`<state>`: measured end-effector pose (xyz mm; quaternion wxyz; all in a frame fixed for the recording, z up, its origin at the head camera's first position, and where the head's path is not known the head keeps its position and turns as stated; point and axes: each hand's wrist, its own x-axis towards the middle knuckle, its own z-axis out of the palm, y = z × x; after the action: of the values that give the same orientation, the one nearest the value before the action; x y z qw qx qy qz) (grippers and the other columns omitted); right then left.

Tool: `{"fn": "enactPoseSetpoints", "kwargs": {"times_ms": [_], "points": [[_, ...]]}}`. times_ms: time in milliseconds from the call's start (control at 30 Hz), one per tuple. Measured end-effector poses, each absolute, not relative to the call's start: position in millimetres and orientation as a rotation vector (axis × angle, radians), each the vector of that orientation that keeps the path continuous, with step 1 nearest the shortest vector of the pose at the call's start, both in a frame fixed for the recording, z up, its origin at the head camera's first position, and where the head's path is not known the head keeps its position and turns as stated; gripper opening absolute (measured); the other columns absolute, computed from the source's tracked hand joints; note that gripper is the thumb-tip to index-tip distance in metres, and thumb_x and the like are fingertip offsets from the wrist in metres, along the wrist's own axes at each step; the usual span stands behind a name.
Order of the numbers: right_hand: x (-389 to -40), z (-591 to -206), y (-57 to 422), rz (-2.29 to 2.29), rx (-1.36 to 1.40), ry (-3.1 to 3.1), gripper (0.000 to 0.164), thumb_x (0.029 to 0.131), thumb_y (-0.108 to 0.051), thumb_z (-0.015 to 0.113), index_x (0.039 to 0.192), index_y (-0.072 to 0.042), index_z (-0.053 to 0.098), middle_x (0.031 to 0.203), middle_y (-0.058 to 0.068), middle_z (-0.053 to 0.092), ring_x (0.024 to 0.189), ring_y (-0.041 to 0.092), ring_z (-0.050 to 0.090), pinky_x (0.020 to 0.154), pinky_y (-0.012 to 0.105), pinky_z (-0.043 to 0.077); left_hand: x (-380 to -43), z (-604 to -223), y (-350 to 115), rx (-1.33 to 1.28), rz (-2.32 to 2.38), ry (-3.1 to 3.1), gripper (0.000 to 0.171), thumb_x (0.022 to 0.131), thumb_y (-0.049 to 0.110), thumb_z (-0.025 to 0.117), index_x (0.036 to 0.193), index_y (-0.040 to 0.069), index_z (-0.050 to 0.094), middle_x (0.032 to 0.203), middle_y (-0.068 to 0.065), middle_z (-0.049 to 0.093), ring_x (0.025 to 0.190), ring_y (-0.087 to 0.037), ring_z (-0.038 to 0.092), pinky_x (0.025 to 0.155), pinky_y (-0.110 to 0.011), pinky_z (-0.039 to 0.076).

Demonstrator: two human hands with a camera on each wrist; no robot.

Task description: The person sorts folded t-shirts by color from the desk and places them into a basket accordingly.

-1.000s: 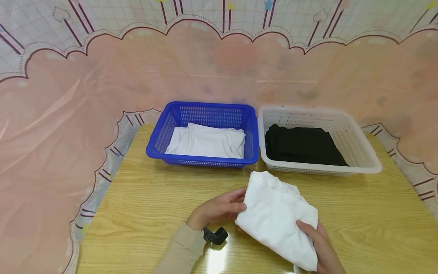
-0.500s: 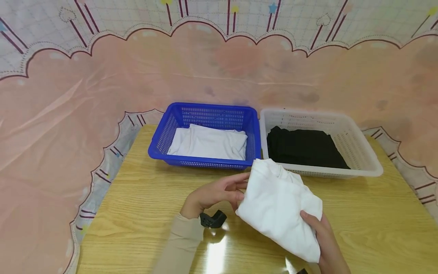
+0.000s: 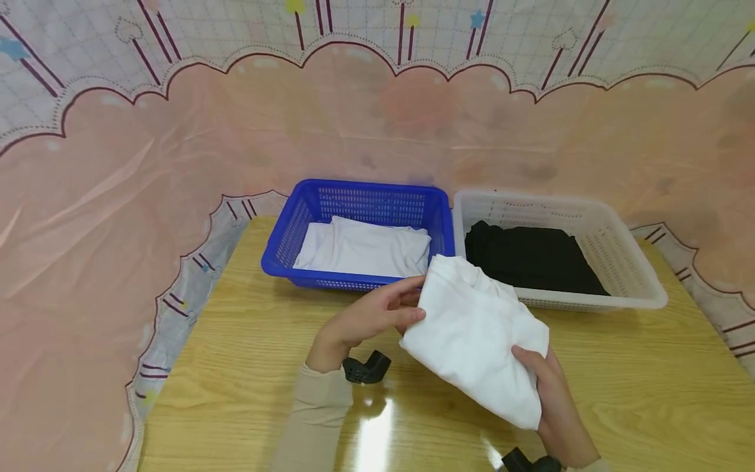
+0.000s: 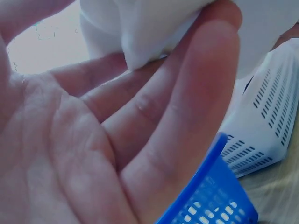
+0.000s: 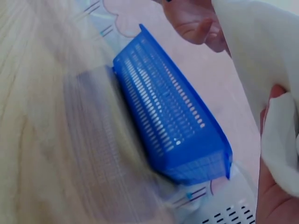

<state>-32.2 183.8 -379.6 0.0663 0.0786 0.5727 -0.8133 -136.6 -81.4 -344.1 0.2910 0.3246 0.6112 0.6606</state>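
Observation:
A folded white garment (image 3: 472, 334) is held up tilted above the table, between both hands. My left hand (image 3: 377, 314) pinches its left edge, thumb in front and the other fingers behind. In the left wrist view, the white cloth (image 4: 145, 28) lies against the fingertips of my left hand (image 4: 117, 130). At the lower right edge my right hand (image 3: 548, 387) grips it, thumb on top and the other fingers hidden underneath. The right wrist view has the cloth (image 5: 261, 51) raised off the table, beside the blue basket (image 5: 173, 112).
A blue basket (image 3: 360, 282) at the back of the wooden table (image 3: 236, 367) contains folded white cloth (image 3: 366, 246). Right beside it stands a white basket (image 3: 637, 275) with black cloth (image 3: 531, 259) in it. A patterned curtain (image 3: 366, 118) hangs behind.
Both hands have moved up and forward with the white garment, toward the baskets. Its top edge now overlaps the baskets' front rims in the head view. The grip looks the same.

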Motion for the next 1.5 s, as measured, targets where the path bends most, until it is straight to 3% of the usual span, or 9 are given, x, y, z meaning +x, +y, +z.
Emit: {"fn": "enactPoseSetpoints", "kwargs": {"times_ms": [433,733,1100,1367,1500], "points": [[-57,-361,168,-2.5,0.073,1.67,0.038,0.096,-0.016,0.037,0.132,-0.019,0.023,0.119,0.002,0.032,0.1,0.013,0.042,0.082,0.028,0.043,-142,-341,-102,0.83,2.029,1.619,0.056,0.09,0.013,0.05,0.14,0.025,0.027,0.135,-0.01,0.038,0.115,-0.027,0.045,0.085,-0.039,0.044],[-86,-344,154,-2.58,-0.006,1.617,0.041,0.096,-0.015,0.038,0.134,-0.018,0.024,0.121,0.002,0.033,0.101,0.014,0.043,0.082,0.027,0.044,-142,-340,-107,0.844,2.275,1.563,0.053,0.09,0.012,0.051,0.139,0.018,0.031,0.136,-0.012,0.037,0.112,-0.029,0.046,0.082,-0.036,0.045],[-123,-332,132,-2.637,-0.153,1.548,0.045,0.095,-0.009,0.041,0.137,-0.014,0.026,0.127,0.006,0.033,0.105,0.017,0.045,0.081,0.028,0.046,-148,-340,-114,0.83,2.517,1.543,0.046,0.092,0.002,0.043,0.137,0.01,0.036,0.139,-0.012,0.034,0.119,-0.029,0.039,0.089,-0.041,0.041],[-152,-332,114,-2.564,-0.087,1.626,0.045,0.093,-0.014,0.047,0.135,-0.014,0.029,0.124,0.006,0.038,0.104,0.018,0.047,0.081,0.029,0.046,-151,-342,-125,0.731,2.555,1.658,0.041,0.093,0.01,0.046,0.134,0.009,0.041,0.135,-0.011,0.038,0.118,-0.028,0.04,0.095,-0.039,0.037],[-168,-338,108,-2.556,-0.091,1.572,0.046,0.093,-0.015,0.048,0.136,-0.016,0.03,0.123,0.008,0.04,0.102,0.019,0.05,0.079,0.03,0.047,-154,-345,-131,0.665,2.504,1.805,0.041,0.092,0.016,0.049,0.132,0.009,0.044,0.125,-0.014,0.044,0.112,-0.026,0.045,0.095,-0.038,0.036]]}}
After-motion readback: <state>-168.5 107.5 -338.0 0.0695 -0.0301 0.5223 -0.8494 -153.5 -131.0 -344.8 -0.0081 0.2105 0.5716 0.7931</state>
